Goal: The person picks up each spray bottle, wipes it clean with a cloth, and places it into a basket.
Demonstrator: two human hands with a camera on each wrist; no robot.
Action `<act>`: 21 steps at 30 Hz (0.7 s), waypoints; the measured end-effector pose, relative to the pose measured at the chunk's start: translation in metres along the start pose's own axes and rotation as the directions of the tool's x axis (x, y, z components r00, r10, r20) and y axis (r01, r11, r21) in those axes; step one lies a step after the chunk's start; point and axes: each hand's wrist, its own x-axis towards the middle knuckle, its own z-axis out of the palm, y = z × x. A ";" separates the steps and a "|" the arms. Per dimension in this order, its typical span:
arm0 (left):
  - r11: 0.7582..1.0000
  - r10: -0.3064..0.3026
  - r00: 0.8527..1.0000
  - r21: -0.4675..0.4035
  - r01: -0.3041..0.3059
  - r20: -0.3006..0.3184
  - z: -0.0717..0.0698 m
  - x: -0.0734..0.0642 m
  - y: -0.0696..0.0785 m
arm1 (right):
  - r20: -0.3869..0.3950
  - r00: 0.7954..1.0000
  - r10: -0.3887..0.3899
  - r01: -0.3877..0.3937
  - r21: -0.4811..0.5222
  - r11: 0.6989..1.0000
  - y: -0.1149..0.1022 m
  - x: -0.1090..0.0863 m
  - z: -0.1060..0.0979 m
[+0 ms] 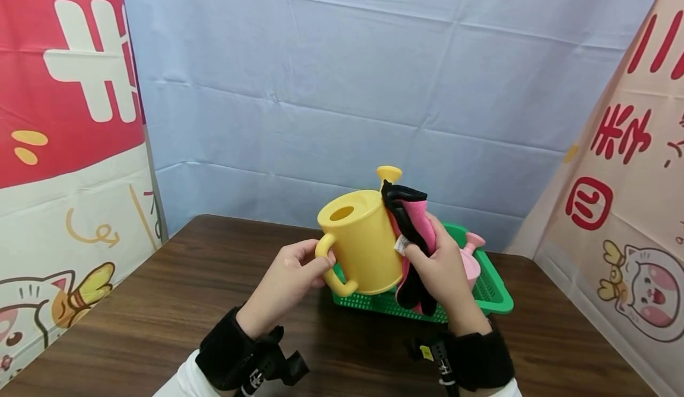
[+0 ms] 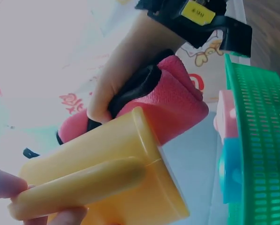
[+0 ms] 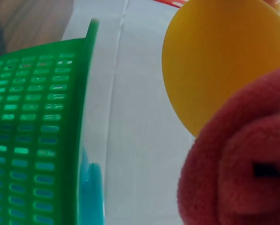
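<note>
A yellow toy watering can is held up over the front of the green basket, tilted, with its spout toward the back. My left hand grips its handle, fingers and thumb wrapped about the loop, as the left wrist view shows close up. Against the can's right side, my right hand holds a folded pink cloth with black trim and a small white tag. In the right wrist view the rolled fuzzy cloth overlaps the yellow can's base.
The green perforated basket stands on the dark wooden table. A pink toy watering can sits in its right part, with a blue plastic piece beside it. Hung fabric sheets enclose the table's back and sides.
</note>
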 end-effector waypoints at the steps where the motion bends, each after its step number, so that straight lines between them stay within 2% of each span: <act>1: 1.000 -0.001 1.000 -0.007 0.001 0.001 0.000 0.000 0.000 | -0.001 1.000 0.011 -0.011 -0.008 1.000 0.000 0.000 0.000; 4: 1.000 -0.009 1.000 -0.027 0.009 -0.017 0.001 0.001 -0.001 | -0.027 0.999 -0.024 0.023 -0.054 0.998 -0.001 -0.001 0.004; 6: 0.999 -0.017 0.999 -0.047 0.016 -0.038 0.001 0.001 -0.002 | -0.062 0.993 -0.103 0.095 -0.107 0.990 -0.004 -0.004 0.009; 8: 0.995 -0.024 0.999 -0.093 0.020 -0.047 0.001 0.001 -0.002 | -0.091 0.970 -0.225 0.208 -0.168 0.964 -0.008 -0.007 0.015; 10: 0.989 -0.028 0.998 -0.144 0.020 -0.054 0.001 0.001 -0.002 | -0.102 0.927 -0.360 0.329 -0.237 0.914 -0.015 -0.010 0.022; 13: 0.976 -0.016 0.998 -0.217 0.002 -0.060 0.001 0.002 -0.002 | -0.050 0.843 -0.535 0.488 -0.347 0.801 -0.025 -0.015 0.033; 15: 0.965 0.007 0.998 -0.261 -0.024 -0.066 0.002 0.001 -0.004 | 0.019 0.796 -0.605 0.556 -0.418 0.718 -0.033 -0.020 0.042; 16: 0.960 0.022 0.997 -0.278 -0.042 -0.075 0.002 0.001 -0.005 | 0.057 0.779 -0.624 0.578 -0.451 0.680 -0.037 -0.022 0.047; 18: 0.949 0.041 0.995 -0.308 -0.068 -0.091 0.002 0.001 -0.007 | 0.114 0.764 -0.635 0.598 -0.493 0.631 -0.043 -0.027 0.055; 20: 0.946 0.070 0.993 -0.310 -0.098 -0.099 0.002 0.000 -0.008 | 0.134 0.761 -0.635 0.604 -0.504 0.618 -0.046 -0.030 0.059; 21: 0.949 0.074 0.991 -0.299 -0.103 -0.108 0.002 0.000 -0.007 | 0.128 0.761 -0.636 0.604 -0.498 0.622 -0.046 -0.031 0.060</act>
